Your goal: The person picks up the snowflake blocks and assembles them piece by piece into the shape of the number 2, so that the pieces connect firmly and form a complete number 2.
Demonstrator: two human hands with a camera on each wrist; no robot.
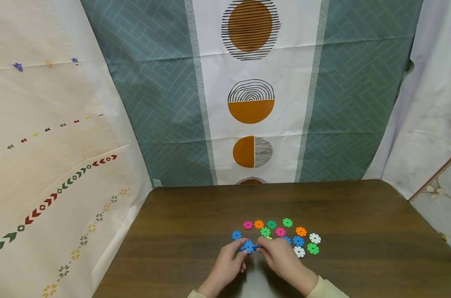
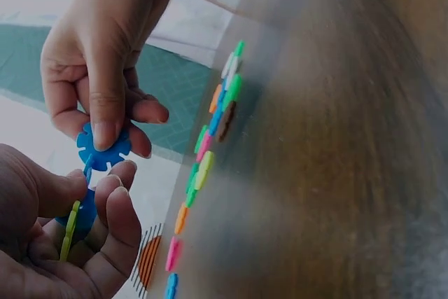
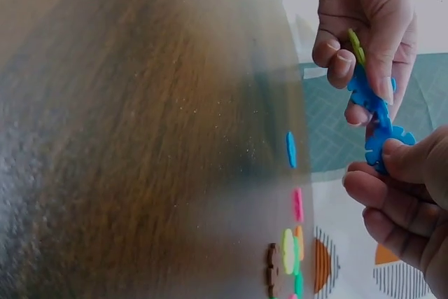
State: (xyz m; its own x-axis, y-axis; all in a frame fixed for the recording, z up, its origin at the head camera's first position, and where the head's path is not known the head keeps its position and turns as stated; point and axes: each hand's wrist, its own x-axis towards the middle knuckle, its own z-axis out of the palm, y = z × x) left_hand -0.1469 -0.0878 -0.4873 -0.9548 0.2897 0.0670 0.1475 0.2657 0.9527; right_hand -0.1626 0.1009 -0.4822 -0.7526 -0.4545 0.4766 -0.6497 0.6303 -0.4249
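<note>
Both hands meet over the near part of the table, working on a small joined group of notched plastic discs. My left hand (image 1: 226, 260) holds blue pieces (image 1: 248, 247) and a yellow-green disc (image 2: 70, 230) between thumb and fingers. With thumb and fingertips, my right hand (image 1: 285, 258) pinches another blue notched disc (image 2: 103, 148). That disc stands at an angle to the blue pieces in the left hand, their edges meeting at the slots in the right wrist view. Fingers hide part of the group.
Beyond the hands, several loose notched discs lie on the brown table (image 1: 166, 248): pink (image 1: 248, 225), orange (image 1: 301, 231), green (image 1: 313, 248), white (image 1: 299, 251) and blue (image 1: 236, 235). A brown disc (image 3: 273, 269) shows in the right wrist view. Patterned cloths (image 1: 166, 103) hang behind the table.
</note>
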